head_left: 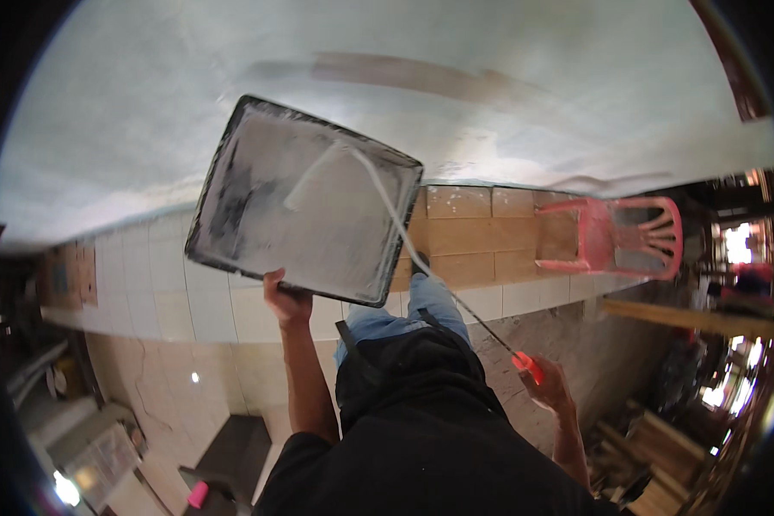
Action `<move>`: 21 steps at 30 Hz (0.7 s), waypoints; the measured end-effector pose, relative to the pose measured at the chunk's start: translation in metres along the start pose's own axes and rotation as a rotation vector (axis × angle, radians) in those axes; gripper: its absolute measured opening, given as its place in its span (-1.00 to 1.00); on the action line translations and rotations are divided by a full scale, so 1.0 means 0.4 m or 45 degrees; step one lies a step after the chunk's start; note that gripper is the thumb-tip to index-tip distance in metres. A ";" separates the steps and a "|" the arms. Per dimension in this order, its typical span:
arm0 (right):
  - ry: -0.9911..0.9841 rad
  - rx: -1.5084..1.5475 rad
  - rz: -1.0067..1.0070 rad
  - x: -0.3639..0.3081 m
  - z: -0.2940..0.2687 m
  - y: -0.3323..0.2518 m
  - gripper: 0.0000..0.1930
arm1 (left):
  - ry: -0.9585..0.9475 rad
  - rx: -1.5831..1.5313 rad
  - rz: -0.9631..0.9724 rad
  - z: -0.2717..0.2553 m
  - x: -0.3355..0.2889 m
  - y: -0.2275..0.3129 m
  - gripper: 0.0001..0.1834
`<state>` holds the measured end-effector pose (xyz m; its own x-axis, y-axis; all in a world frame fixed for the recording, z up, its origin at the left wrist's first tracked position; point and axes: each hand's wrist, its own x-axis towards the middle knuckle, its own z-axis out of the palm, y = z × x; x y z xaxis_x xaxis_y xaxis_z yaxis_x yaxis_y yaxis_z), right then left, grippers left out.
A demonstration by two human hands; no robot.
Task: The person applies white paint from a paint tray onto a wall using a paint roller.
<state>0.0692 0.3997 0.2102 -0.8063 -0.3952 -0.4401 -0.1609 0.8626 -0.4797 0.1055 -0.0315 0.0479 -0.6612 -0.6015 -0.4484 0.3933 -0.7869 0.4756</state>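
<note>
My left hand [289, 304] grips the near edge of a black rectangular paint tray [225, 211], its thumb over the rim. Pale greyish paint coats the inside of the tray, with darker patches toward its left side. My right hand [550, 389], out to the right, is closed around the red handle of a paint roller [389, 202]. Its long rod, pale with paint along the upper part, reaches up and left over the tray. The roller's head end lies over the tray's paint and blends in with it; whether it touches the bottom I cannot tell.
A pale wall [516, 52] with a brownish streak rises ahead. Brown sheets [464, 236] cover part of the tiled floor at its foot. A red plastic chair [606, 236] lies or stands to the right, near a wooden plank [692, 318]. Behind left is a dark bench-like piece [236, 451].
</note>
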 end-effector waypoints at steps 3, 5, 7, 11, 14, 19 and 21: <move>-0.032 -0.066 0.116 0.023 -0.031 -0.003 -0.67 | 0.057 -0.011 0.016 -0.007 -0.001 0.003 -0.47; -0.048 -0.092 0.182 0.037 -0.040 -0.015 -0.67 | 0.064 -0.038 -0.001 -0.028 0.004 0.001 -0.47; -0.036 -0.056 0.187 0.052 -0.035 -0.038 -0.68 | 0.057 -0.065 -0.025 -0.046 0.010 -0.004 -0.46; 0.006 -0.071 0.052 0.083 0.006 -0.071 -0.68 | 0.029 -0.091 -0.082 -0.042 0.013 -0.014 -0.47; 0.006 -0.045 0.033 0.106 0.040 -0.121 -0.68 | -0.035 -0.068 -0.115 -0.044 0.014 -0.014 -0.46; -0.033 0.020 0.069 0.124 0.076 -0.208 -0.68 | -0.120 -0.084 -0.174 -0.041 0.009 -0.021 -0.44; -0.049 -0.004 0.080 0.132 0.074 -0.226 -0.68 | -0.107 -0.097 -0.100 -0.010 -0.006 -0.023 -0.56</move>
<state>0.0581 0.2916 0.2078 -0.7923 -0.3519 -0.4984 -0.1124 0.8871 -0.4476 0.1058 -0.0233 0.0415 -0.7420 -0.5264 -0.4151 0.3837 -0.8412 0.3810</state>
